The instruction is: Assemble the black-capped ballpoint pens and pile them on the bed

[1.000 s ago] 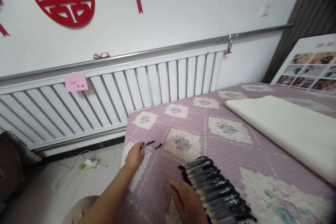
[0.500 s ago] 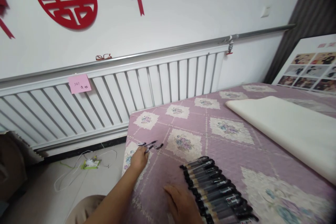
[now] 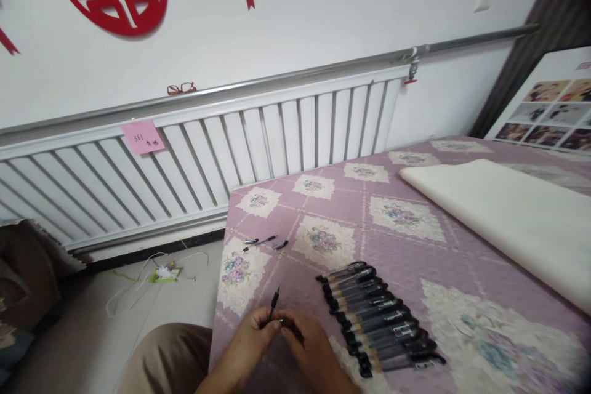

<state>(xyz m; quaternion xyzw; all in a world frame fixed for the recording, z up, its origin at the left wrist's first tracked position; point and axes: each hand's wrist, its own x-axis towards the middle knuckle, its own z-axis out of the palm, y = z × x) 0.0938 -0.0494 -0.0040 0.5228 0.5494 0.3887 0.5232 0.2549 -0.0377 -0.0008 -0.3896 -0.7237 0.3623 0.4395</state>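
Observation:
Both my hands meet low in the head view, near the front edge of a purple patterned bedspread point(image 3: 415, 258). My left hand point(image 3: 252, 338) pinches a thin black pen part point(image 3: 274, 303) whose tip points up and away. My right hand point(image 3: 307, 338) is closed against the lower end of the same part; what else it holds is hidden. A row of several black pens point(image 3: 378, 320) lies side by side just right of my hands. Three small loose pen parts point(image 3: 264, 242) lie farther off near the bed's left corner.
A folded cream sheet point(image 3: 503, 221) lies on the bed at the right. A white slatted radiator cover point(image 3: 207, 154) with a pink note point(image 3: 143, 136) runs behind the bed. Cables and a green item point(image 3: 164, 273) lie on the floor at the left. A photo board point(image 3: 549, 104) leans at the far right.
My left hand left the loose parts near the bed's corner and came back toward me with a thin black part. My right hand moved left off the pen row and joined it.

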